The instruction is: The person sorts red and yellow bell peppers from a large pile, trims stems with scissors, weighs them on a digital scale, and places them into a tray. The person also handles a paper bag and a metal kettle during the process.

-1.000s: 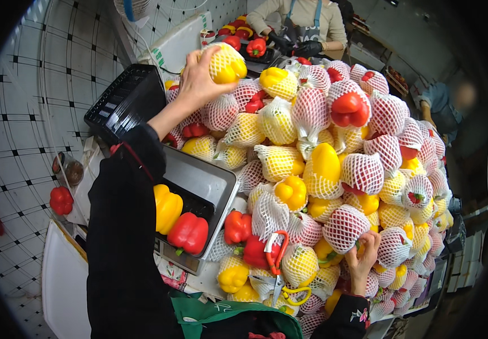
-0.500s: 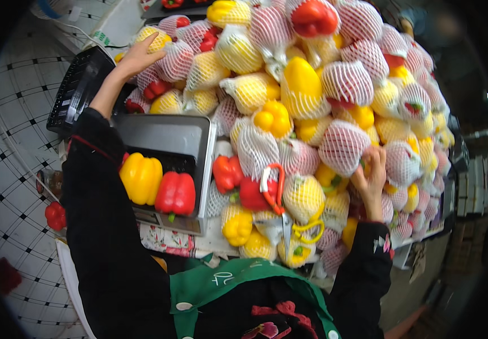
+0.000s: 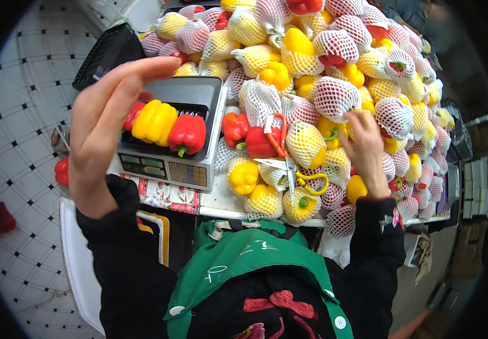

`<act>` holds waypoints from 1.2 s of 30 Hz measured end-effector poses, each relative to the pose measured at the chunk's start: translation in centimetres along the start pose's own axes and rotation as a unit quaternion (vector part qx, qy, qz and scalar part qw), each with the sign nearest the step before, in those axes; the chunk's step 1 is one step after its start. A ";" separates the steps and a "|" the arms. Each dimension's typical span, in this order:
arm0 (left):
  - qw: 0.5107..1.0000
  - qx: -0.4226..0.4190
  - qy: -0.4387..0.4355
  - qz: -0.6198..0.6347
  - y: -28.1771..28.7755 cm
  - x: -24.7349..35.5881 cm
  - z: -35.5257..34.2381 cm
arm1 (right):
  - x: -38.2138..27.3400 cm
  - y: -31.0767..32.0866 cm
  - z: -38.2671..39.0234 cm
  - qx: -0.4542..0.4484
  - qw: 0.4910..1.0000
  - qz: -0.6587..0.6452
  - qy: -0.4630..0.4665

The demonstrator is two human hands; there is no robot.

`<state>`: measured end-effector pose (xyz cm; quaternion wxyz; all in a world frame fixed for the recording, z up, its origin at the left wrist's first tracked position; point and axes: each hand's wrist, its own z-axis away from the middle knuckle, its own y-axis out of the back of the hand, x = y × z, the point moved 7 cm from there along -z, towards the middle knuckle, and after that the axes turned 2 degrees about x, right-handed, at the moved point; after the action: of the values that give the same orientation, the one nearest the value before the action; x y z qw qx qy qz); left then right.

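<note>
My left hand (image 3: 105, 124) is raised beside the weighing scale (image 3: 193, 90), fingers stretched out and holding nothing. On the scale, a black tray (image 3: 198, 108) carries a yellow bell pepper (image 3: 154, 122), a red bell pepper (image 3: 187, 135) and another red one (image 3: 133, 116), partly hidden. My right hand (image 3: 368, 150) is over the pepper heap with fingers apart. Its fingertips lie close to a red pepper in a white foam net (image 3: 334, 97); whether they touch cannot be made out. Scissors (image 3: 289, 169) with one red and one yellow handle lie on the heap's near side.
Yellow and red peppers, many in foam nets, pile high across the table. A black crate (image 3: 108, 56) stands beyond the scale. Below the table's front edge are a white bin (image 3: 83, 265) and a yellow-rimmed container (image 3: 163, 226). A red pepper (image 3: 61, 171) shows left of the scale.
My left hand has come back from the heap's far left toward me, rising nearer the camera. My right hand stays by the netted pepper, its fingers spread more. The view has shifted.
</note>
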<state>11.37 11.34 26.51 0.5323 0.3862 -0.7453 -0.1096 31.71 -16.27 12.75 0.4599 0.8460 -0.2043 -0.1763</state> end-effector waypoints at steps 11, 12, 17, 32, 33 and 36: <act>0.943 0.200 0.089 0.250 -1.1 -6.0 8.0 | -5.5 -6.6 8.3 -0.181 0.975 -0.039 0.121; 0.947 0.192 0.077 0.247 -0.9 -5.9 7.7 | -5.6 -6.5 8.2 -0.191 0.973 -0.047 0.119; 0.962 0.138 0.050 0.230 -0.7 -6.3 7.3 | -5.0 -6.5 8.9 -0.184 0.972 -0.101 0.109; 0.947 -0.161 0.251 -0.119 2.8 -9.8 18.8 | -0.3 -0.6 5.0 0.029 0.830 -0.546 -0.107; 0.926 -0.224 0.269 -0.139 1.0 -10.8 21.6 | -0.6 -0.4 4.6 0.050 0.808 -0.576 -0.111; 0.906 -0.291 0.228 -0.208 -1.8 -10.0 25.3 | 1.7 -1.1 3.7 0.057 0.742 -0.655 -0.129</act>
<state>-8.73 10.76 8.05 0.7416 0.3744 -0.4416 -0.3389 31.55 -19.23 9.74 0.1512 0.7649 0.3332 -0.5302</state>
